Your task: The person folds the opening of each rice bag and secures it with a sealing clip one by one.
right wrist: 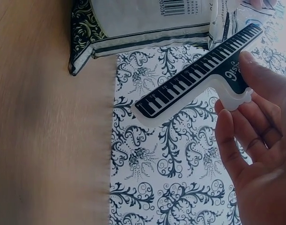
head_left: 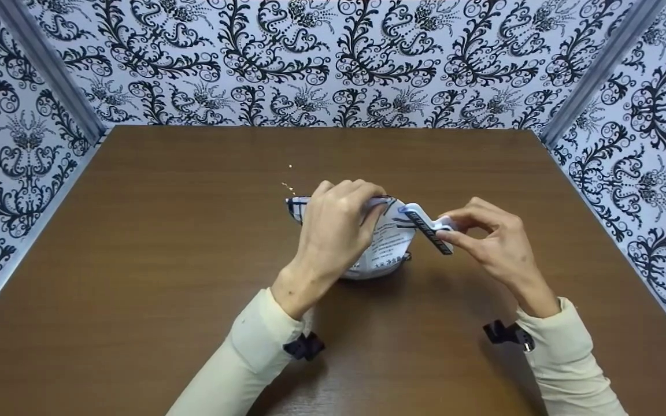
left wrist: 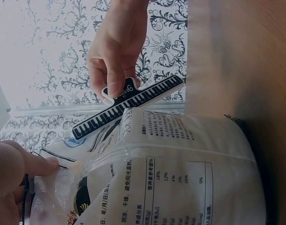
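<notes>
A printed plastic bag (head_left: pixel 388 245) stands on the table, its top folded over. The left hand (head_left: pixel 339 222) pinches that folded top between thumb and fingers; in the left wrist view the thumb presses on the clear plastic. Beside the bag's right end, the right hand (head_left: pixel 495 240) pinches a long bag clip (head_left: pixel 428 231) by its grip tabs. The clip is white with a black piano-key strip, as the right wrist view shows. Its far end lies at the bag's upper right corner; whether it touches the plastic I cannot tell. The bag's contents are hidden.
Small light crumbs (head_left: pixel 289 188) lie on the brown wooden table (head_left: pixel 194 260) behind the bag. Patterned walls (head_left: pixel 333 63) enclose the table at the back and both sides. A dark wrist camera (head_left: pixel 304 346) is strapped at the left sleeve, and another (head_left: pixel 508 335) at the right.
</notes>
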Action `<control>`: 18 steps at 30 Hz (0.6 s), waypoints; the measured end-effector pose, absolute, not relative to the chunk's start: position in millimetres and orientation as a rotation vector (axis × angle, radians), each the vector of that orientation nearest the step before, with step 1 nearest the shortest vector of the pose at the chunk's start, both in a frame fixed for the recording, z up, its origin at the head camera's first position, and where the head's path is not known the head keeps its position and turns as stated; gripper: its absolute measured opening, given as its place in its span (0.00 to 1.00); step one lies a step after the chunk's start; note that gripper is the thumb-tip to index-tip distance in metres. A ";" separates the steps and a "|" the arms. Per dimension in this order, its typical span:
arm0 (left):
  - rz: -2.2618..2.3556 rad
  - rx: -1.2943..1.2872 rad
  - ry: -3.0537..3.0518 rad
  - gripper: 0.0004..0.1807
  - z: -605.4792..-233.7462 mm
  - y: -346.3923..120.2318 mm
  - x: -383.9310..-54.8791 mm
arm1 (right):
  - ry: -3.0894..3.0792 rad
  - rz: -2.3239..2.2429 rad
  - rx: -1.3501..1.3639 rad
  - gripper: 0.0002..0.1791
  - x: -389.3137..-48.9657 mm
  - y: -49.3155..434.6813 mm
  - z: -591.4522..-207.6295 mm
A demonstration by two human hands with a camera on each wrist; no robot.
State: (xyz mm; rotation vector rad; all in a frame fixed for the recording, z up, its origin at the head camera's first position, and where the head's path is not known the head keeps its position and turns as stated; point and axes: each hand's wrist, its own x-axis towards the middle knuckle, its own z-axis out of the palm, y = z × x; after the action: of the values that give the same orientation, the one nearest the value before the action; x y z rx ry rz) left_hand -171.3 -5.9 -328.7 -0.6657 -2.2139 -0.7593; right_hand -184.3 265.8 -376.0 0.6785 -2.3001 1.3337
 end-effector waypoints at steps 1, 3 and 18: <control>-0.760 -0.666 -2.214 0.03 -328.7 -5.9 -171.2 | -2.302 1.338 0.676 0.14 -184.3 265.7 -375.6; -0.760 -0.665 -2.214 0.04 -328.5 -5.8 -171.1 | -2.303 1.338 0.675 0.14 -184.2 265.4 -375.3; -0.725 -0.661 -2.222 0.04 -329.0 -5.2 -171.3 | -2.274 1.359 0.693 0.15 -183.7 263.1 -373.7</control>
State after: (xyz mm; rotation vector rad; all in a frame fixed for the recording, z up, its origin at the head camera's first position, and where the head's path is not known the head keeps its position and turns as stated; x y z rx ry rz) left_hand -171.3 -5.2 -329.0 -0.6605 -2.2224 -0.7251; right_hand -183.7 263.1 -373.7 0.6934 -2.2738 1.3586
